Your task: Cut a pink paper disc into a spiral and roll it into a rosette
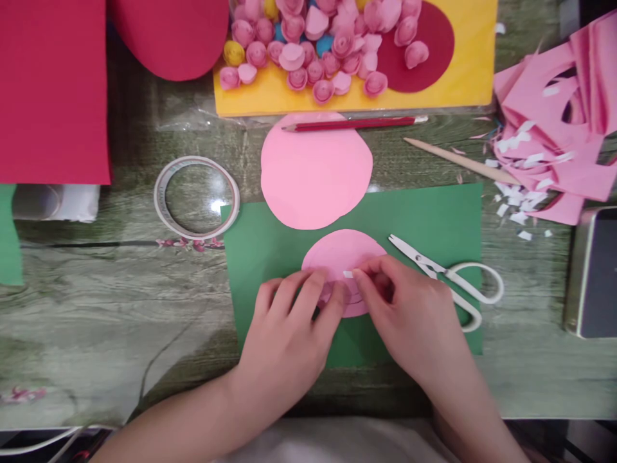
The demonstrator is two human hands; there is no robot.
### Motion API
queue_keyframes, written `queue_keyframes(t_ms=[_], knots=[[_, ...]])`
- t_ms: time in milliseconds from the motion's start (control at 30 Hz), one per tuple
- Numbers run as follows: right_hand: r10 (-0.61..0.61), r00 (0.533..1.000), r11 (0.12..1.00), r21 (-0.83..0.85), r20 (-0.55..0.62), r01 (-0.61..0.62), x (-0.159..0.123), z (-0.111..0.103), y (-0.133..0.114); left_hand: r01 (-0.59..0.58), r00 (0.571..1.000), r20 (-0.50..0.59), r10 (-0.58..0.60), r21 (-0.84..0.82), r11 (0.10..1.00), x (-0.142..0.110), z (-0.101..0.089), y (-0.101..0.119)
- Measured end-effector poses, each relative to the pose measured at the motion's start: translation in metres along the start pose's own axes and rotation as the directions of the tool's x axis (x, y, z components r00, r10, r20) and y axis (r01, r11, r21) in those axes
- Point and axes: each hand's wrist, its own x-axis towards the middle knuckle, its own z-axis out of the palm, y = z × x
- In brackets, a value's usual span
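A pink paper circle (337, 254) with a pencilled spiral lies on a green sheet (424, 212). My left hand (289, 328) rests on its lower left edge, fingers curled and pressing down. My right hand (405, 308) pinches a small white scrap (348, 274), perhaps a piece of tape, against the circle near its middle. White scissors (448, 276) lie just right of my right hand, on the green sheet.
A larger pink circle (315, 170) lies above. A tape roll (196, 196) sits to the left. Paper roses (313, 45) are heaped on a yellow sheet (472, 64). A red pencil (351, 123), wooden stick (457, 161), pink offcuts (559, 122), red sheet (51, 90) and a metal box (592, 270) surround them.
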Motion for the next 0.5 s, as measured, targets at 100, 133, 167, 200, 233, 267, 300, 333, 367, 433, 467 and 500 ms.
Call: queue_keyframes(t_ms=[100, 133, 167, 200, 233, 267, 300, 333, 367, 433, 467, 500], knots=[[0.002, 1.000, 1.000, -0.004, 0.000, -0.002, 0.0003, 0.0005, -0.0005, -0.001, 1.000, 0.002, 0.001, 0.006, 1.000, 0.0006, 0.0008, 0.0002], [0.000, 1.000, 1.000, -0.006, -0.002, 0.000, 0.0005, 0.0006, -0.0007, -0.001, 1.000, -0.001, 0.001, 0.010, 1.000, 0.0007, 0.0009, 0.0003], [-0.002, 1.000, 1.000, -0.008, -0.003, 0.002, 0.0006, 0.0007, -0.0008, -0.001, 1.000, -0.002, 0.001, 0.014, 1.000, 0.0007, 0.0011, 0.0004], [-0.004, 1.000, 1.000, -0.011, -0.005, 0.004, 0.0007, 0.0008, -0.0009, -0.002, 1.000, -0.003, 0.002, 0.017, 1.000, 0.0007, 0.0012, 0.0005], [-0.005, 1.000, 1.000, -0.013, -0.007, 0.005, 0.0006, 0.0008, -0.0010, -0.002, 1.000, -0.002, 0.002, 0.020, 1.000, 0.0005, 0.0012, 0.0006], [-0.006, 1.000, 1.000, -0.016, -0.007, 0.006, 0.0005, 0.0008, -0.0010, -0.002, 1.000, 0.000, 0.002, 0.021, 1.000, 0.0004, 0.0012, 0.0006], [-0.006, 1.000, 1.000, -0.018, -0.007, 0.006, 0.0003, 0.0007, -0.0010, -0.002, 1.000, 0.003, 0.002, 0.023, 1.000, 0.0002, 0.0010, 0.0007], [-0.005, 1.000, 1.000, -0.021, -0.007, 0.005, 0.0000, 0.0006, -0.0011, -0.003, 1.000, 0.004, 0.003, 0.025, 1.000, 0.0002, 0.0008, 0.0008], [-0.003, 1.000, 1.000, -0.024, -0.007, 0.003, -0.0002, 0.0004, -0.0013, -0.004, 1.000, 0.002, 0.004, 0.030, 1.000, 0.0002, 0.0006, 0.0008], [-0.005, 1.000, 0.999, -0.031, -0.009, 0.005, -0.0005, 0.0000, -0.0018, -0.007, 1.000, 0.000, 0.007, 0.039, 0.999, 0.0006, -0.0002, 0.0008], [-0.008, 1.000, 0.999, -0.034, -0.012, 0.007, -0.0006, -0.0002, -0.0021, -0.008, 1.000, -0.002, 0.008, 0.042, 0.999, 0.0009, -0.0005, 0.0007], [-0.010, 1.000, 0.999, -0.036, -0.015, 0.009, -0.0007, -0.0002, -0.0023, -0.007, 1.000, -0.001, 0.007, 0.042, 0.999, 0.0012, -0.0008, 0.0006]])
